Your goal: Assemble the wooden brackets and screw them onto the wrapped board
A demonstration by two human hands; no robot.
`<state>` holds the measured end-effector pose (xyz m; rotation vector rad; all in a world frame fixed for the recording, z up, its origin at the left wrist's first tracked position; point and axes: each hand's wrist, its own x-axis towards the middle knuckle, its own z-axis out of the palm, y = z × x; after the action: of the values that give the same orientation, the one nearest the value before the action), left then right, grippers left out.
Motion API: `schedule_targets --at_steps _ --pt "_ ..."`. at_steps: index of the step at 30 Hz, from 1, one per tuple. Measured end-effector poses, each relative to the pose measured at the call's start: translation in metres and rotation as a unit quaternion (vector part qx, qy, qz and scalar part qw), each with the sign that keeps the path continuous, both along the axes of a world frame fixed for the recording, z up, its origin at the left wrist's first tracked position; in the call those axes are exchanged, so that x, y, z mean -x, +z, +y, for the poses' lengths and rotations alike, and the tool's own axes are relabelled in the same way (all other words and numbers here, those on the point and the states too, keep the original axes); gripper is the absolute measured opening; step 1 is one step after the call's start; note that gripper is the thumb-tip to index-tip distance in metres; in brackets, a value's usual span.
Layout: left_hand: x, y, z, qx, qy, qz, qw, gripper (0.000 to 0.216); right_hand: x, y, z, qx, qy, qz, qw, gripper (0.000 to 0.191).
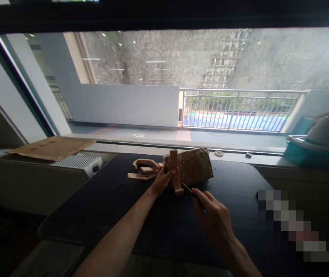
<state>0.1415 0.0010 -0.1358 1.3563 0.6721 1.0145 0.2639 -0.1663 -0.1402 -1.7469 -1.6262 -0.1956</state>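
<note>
My left hand (164,179) is closed around a light wooden piece (176,179) with a short foot at its lower end. In my right hand (215,211) is a thin, dark-shafted tool that looks like a screwdriver (188,188). Its tip points at the lower part of the wooden piece; whether they touch I cannot tell. Right behind the piece lies a box (197,166) wrapped in shiny brown tape. To the left of my left hand, several curved wooden hook pieces (145,169) lie close together. A small dark rod, perhaps a screw (120,185), rests farther left.
Everything lies on a dark table (95,215) against a window. On the sill are a roll of tape (218,153), a small metallic object (248,155) and a teal bin (306,152). A cardboard sheet (51,147) and a white slatted unit (78,162) stand at the left.
</note>
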Motion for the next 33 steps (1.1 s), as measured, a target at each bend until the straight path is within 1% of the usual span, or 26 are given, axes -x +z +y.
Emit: schedule_targets --at_steps 2,5,12,16,21,23,25,30,33 --pt "0.002 -0.002 0.0 -0.001 -0.005 -0.003 1.0 0.051 0.003 0.004 0.0 -0.007 0.013 0.001 1.0 0.032" --pt "0.003 -0.004 0.001 0.0 -0.016 -0.008 1.0 0.052 0.006 0.008 0.002 0.003 0.027 -0.006 1.0 0.032" --pt "0.007 -0.003 0.0 0.001 -0.031 -0.01 0.999 0.053 0.009 0.012 0.005 0.028 0.018 -0.019 0.999 0.033" --pt "0.007 -0.001 -0.003 0.0 -0.025 -0.014 1.0 0.054 0.014 0.017 0.004 0.04 0.023 -0.018 0.999 0.033" --pt "0.006 0.001 -0.006 -0.01 -0.002 -0.02 1.0 0.054 0.019 0.024 0.005 0.061 0.014 -0.041 0.997 0.032" --pt "0.006 0.0 -0.007 -0.012 0.01 -0.023 1.0 0.053 0.02 0.027 0.005 0.067 0.008 -0.063 0.996 0.031" --pt "0.006 0.0 -0.007 -0.014 0.024 -0.026 0.999 0.053 0.023 0.03 0.005 0.072 -0.001 -0.107 0.992 0.03" --pt "0.006 -0.002 -0.008 -0.017 0.042 -0.03 0.999 0.049 0.026 0.037 0.003 0.078 -0.005 -0.255 0.964 0.035" --pt "0.006 -0.001 -0.009 -0.018 0.04 -0.03 0.999 0.048 0.025 0.04 0.003 0.088 0.003 -0.269 0.959 0.037"
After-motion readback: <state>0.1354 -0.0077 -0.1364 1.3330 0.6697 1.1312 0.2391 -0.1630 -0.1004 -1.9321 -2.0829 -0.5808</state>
